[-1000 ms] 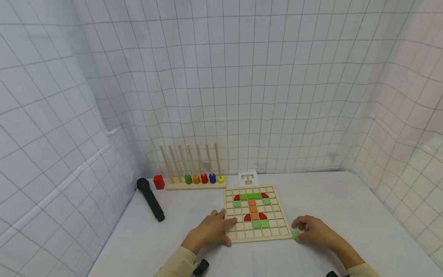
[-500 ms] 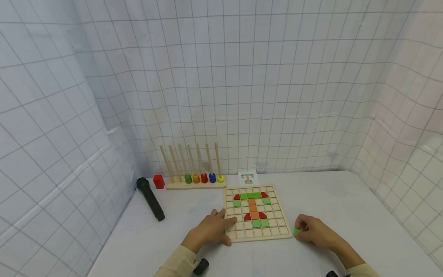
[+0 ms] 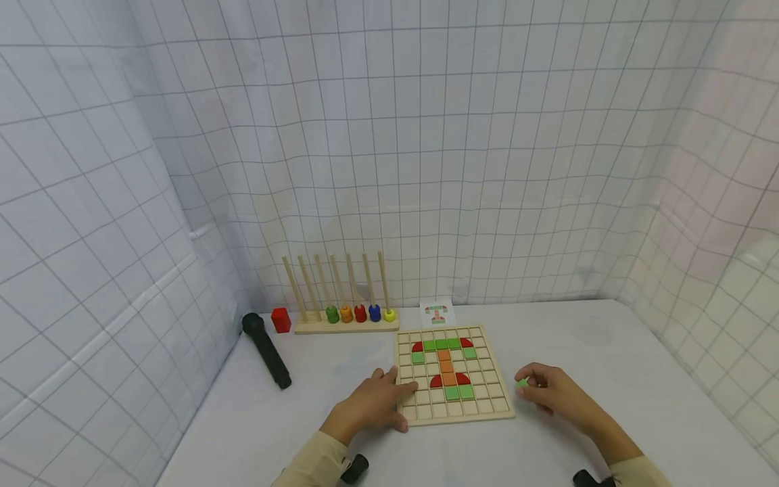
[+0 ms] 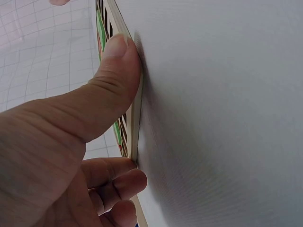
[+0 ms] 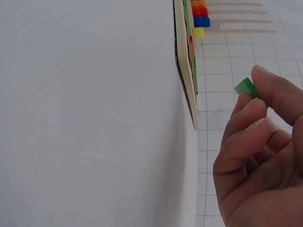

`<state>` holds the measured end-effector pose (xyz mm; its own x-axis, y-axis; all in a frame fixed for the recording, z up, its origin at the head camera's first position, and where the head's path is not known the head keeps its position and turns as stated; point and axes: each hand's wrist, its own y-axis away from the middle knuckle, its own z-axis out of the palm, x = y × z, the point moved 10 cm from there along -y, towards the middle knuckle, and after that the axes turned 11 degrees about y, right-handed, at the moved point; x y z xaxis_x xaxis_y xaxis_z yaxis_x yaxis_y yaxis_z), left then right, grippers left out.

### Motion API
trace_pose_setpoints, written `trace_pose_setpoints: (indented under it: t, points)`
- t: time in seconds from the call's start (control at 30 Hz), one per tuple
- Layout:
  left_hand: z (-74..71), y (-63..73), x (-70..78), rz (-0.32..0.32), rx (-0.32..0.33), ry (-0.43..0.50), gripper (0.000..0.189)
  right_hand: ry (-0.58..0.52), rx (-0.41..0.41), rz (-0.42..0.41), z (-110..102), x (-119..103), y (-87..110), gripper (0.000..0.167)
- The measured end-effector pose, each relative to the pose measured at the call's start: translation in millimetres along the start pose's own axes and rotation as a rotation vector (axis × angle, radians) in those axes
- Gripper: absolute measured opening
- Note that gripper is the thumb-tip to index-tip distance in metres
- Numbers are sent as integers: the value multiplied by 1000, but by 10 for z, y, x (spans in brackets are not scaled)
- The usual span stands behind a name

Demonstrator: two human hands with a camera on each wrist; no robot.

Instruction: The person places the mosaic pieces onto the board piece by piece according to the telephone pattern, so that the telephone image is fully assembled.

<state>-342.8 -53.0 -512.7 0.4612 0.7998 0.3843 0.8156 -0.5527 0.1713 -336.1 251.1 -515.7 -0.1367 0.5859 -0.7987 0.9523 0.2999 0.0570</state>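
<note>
A square wooden grid board [image 3: 487, 406] lies on the table, with red, orange and green tiles set in its cells. My left hand [image 3: 370, 404] holds the board at its near left corner. The left thumb [image 4: 116, 71] lies against the near edge in the left wrist view, while other fingers bend at the side edge and one reaches over the cells. Off the board's right side, my right hand [image 3: 556, 394] pinches a small green tile [image 5: 245, 88] between thumb and forefinger. The tile is lifted above the tabletop, its far end partly covered by the fingers.
Behind the board lies a printed pattern card [image 3: 437, 314]. A wooden peg stand [image 3: 345, 327] with coloured beads is at the back left, beside a red block [image 3: 280, 320] and a black microphone [image 3: 268, 352]. Gridded white cloth [image 3: 414, 169] walls the table.
My right hand has picked the green tile up from the table by the board's near right corner and moved it up and away from me. My left hand stays on the board.
</note>
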Motion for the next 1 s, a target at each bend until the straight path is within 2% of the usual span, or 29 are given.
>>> trace_pose_setpoints:
  t: [0.17, 0.33, 0.47, 0.67, 0.83, 1.0]
  points:
    - [-7, -8, -5, -5, 1, -1, 81, -81, 48, -33, -63, -98, -47, 39]
    - [-15, -12, -8, -7, 2, -3, 81, -143, 117, 0, -124, -147, -108, 42]
    - [-1, -14, -21, -14, -5, 5, 81, -184, 135, 22, -109, -173, -171, 46]
    - [14, -25, -32, -18, -12, 1, 81, -207, 174, -14, -69, -300, -272, 50]
    - [6, -24, -18, -21, -18, 4, 82, -243, 147, -27, 28, -416, -361, 52]
    - [5, -15, -16, -39, -22, 8, 82, -231, 82, -38, 172, -511, -444, 51]
